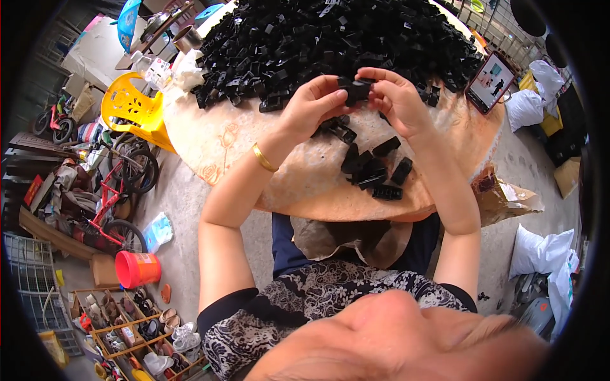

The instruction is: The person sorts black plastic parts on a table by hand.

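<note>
Over the table, my left hand (315, 101) and my right hand (399, 105) both pinch a small black plastic part (356, 91) between thumb and fingers. Its exact kind is too dark to make out. Just beyond my hands rises a large heap of similar black plastic parts (298, 44). A smaller group of black parts (368, 171) lies on the orange patterned tablecloth (292, 184), between my forearms and closer to me. A gold bangle (264, 157) circles my left wrist.
A phone or tablet (489, 82) leans upright at the table's right edge. Left of the table stand a yellow plastic chair (136, 108), a red bicycle (105, 209), a red bucket (137, 269) and a shoe rack (130, 346). White sacks (540, 251) sit at the right.
</note>
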Tool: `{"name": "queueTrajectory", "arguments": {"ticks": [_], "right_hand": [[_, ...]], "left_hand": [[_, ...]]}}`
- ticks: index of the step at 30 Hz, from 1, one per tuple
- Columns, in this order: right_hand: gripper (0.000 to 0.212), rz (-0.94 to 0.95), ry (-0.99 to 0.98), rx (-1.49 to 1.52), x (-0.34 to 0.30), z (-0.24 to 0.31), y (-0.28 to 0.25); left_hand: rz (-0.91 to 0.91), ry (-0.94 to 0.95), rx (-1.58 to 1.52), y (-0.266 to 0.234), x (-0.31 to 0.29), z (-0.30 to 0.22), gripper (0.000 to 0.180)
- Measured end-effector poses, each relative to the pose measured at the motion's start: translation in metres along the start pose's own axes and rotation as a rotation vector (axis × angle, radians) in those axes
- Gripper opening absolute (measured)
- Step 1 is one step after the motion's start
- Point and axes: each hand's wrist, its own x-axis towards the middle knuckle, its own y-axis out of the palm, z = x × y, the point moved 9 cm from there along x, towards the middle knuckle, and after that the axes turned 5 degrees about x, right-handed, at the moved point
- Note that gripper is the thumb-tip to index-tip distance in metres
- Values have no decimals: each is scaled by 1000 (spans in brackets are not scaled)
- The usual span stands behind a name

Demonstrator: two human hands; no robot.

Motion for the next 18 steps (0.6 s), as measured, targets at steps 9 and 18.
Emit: {"name": "queueTrajectory", "arguments": {"ticks": [9, 18], "right_hand": [[30, 89, -305, -603, -10, 9, 29], [29, 6, -825, -1223, -32, 30, 56]], "left_hand": [[-144, 216, 392, -6, -5, -24, 27], [-152, 193, 320, 0, -10, -23, 33]]}}
